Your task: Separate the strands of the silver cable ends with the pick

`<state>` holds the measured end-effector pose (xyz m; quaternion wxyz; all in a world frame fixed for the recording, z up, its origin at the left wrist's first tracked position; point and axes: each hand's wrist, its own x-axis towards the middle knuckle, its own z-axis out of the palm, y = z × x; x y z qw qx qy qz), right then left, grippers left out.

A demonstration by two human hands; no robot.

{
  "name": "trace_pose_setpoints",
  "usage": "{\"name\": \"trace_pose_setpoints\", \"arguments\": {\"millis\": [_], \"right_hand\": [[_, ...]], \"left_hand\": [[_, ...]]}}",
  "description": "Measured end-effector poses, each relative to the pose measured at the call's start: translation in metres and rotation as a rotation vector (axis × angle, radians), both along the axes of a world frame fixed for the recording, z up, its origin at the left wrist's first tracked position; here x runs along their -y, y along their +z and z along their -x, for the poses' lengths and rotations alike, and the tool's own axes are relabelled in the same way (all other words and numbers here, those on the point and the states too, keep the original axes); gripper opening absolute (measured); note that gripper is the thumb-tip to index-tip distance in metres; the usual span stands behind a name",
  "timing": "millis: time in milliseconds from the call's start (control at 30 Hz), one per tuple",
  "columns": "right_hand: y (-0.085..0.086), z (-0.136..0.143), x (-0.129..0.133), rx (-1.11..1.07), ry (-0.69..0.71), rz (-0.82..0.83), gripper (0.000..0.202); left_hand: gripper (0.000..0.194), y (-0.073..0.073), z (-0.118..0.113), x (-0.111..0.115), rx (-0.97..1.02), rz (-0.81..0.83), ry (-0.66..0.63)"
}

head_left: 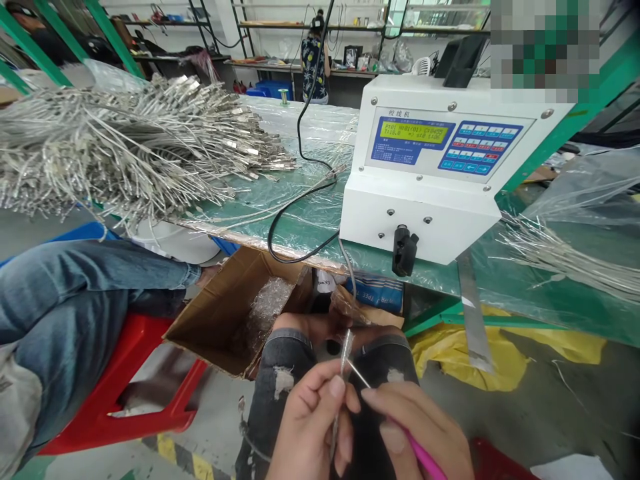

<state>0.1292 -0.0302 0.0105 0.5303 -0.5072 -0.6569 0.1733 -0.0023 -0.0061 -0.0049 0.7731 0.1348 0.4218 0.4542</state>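
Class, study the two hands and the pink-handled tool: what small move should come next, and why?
Probably the right hand should ease the tip of the pink-handled tool gently against the silvery cable. The tip lies at or right beside the cable, just above where the left hand pinches it, so that pinch should steady it.

Silvery cable and pink-handled pick, held at an angle to each other.
For the former: slender, with a thicker, shiny, braided-looking upper section; positioned nearly upright over the dark jeans, top tilted slightly right, middle partly covered, thinner length extending downward. For the latter: fitted with a thin, straight metal shaft; slanted up to the left, tip at the right side of the thicker section, handle low and to the right, partly covered.
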Motion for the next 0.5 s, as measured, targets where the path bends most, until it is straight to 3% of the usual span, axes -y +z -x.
{"name": "trace_pose_setpoints", "arguments": {"millis": [200, 367, 500], "right_hand": [[-0.003, -0.009, -0.006, 0.046, -0.025, -0.04, 0.018], [-0.002, -0.023, -0.012, 0.042, -0.067, -0.012, 0.022], [0.001, -0.018, -0.005, -0.077, -0.081, 0.025, 0.017]], "left_hand": [[0.043, -0.005, -0.001, 0.004, -0.014, 0.009, -0.024], [0.042, 0.006, -0.001, 0.002, -0.06, 0.02, -0.055], [0.044, 0.013, -0.001, 0.0, -0.079, 0.027, -0.036]]}}
